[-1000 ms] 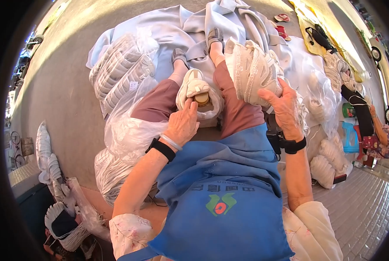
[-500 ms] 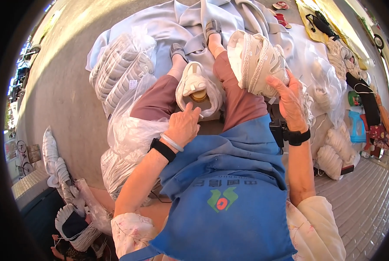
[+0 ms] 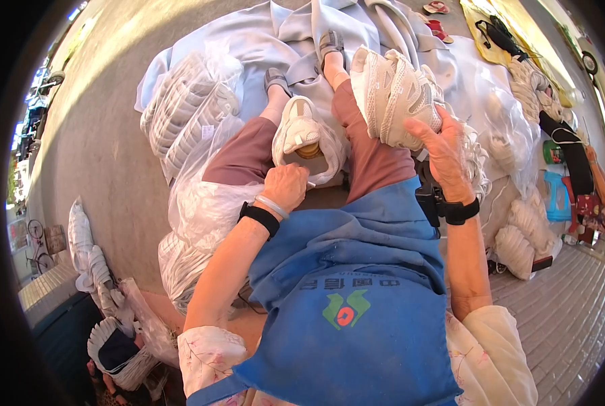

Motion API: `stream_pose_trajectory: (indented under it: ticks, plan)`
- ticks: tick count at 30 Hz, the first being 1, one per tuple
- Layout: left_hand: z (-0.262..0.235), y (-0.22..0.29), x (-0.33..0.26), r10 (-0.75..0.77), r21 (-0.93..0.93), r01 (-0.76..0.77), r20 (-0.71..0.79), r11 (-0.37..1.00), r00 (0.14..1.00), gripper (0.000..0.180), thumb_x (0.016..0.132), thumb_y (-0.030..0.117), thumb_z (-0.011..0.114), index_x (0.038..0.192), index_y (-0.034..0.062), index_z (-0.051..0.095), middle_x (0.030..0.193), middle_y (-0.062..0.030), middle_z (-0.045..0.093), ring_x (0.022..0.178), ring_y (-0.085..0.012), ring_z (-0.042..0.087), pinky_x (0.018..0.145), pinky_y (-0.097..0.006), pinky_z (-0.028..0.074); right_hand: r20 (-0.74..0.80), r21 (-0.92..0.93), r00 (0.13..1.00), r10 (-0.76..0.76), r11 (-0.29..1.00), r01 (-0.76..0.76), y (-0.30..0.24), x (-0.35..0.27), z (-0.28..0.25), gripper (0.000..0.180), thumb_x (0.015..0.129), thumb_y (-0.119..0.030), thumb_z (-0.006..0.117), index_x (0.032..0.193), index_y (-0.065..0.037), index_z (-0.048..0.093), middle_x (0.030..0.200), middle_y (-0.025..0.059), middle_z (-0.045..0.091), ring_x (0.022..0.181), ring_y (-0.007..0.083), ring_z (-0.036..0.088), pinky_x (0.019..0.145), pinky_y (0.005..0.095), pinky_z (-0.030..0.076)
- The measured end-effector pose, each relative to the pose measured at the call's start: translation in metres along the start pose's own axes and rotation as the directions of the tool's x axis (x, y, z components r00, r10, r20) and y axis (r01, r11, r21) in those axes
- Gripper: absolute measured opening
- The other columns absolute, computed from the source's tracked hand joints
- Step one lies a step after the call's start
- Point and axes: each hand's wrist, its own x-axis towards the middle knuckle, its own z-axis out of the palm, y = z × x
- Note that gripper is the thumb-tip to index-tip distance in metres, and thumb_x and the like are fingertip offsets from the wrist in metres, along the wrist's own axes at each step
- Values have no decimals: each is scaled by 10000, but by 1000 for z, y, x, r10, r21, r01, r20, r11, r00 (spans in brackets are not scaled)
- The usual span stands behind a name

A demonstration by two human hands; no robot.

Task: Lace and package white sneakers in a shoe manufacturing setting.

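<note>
A beige shoe upper sits between my knees, toe pointing away, with a yellowish-brown round piece showing in its opening. My left hand is closed at the near rim of this upper. A small whitish tip shows by its fingers, but what they hold is hidden. At the right, over my right thigh, a stack of beige mesh shoe uppers is nested together. My right hand grips the near right side of that stack, thumb on top.
Bagged bundles of uppers lie left on a pale grey cloth. More wrapped bundles lie at the right. A blue stool and another person's arm appear far right. A blue apron covers my lap.
My left hand has drawn slightly nearer to me, and its extended finger has curled in. The stack in my right hand has shifted a little left, and the right thumb has moved slightly.
</note>
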Motion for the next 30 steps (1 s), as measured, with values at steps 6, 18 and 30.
stream_pose_trajectory:
  ticks: [6,18,30]
  plan:
    - [-57,3,-22,-207,-633,67,-150,771,967,252,760,71,713,1004,24,672,931,-113,687,818,-202,654,705,-304,512,-37,45,999,12,999,-10,-9,2,-3,482,772,-208,756,1146,54,603,994,86,682,866,113,619,798,259,502]
    - [-88,-22,-114,-573,-890,-129,-386,437,723,241,817,39,712,1053,8,673,937,1,681,831,-69,577,765,-241,459,607,-605,767,-208,506,615,-3,-28,85,433,692,-95,750,1060,23,556,1002,180,595,962,334,561,866,400,454]
    - [-81,-2,-130,-371,-696,-124,-514,707,773,309,784,-20,676,1089,-13,625,1002,-61,612,861,-135,581,744,-264,463,755,-459,585,-297,398,794,63,-27,112,356,718,48,584,1058,-40,526,981,103,551,990,294,530,872,379,449]
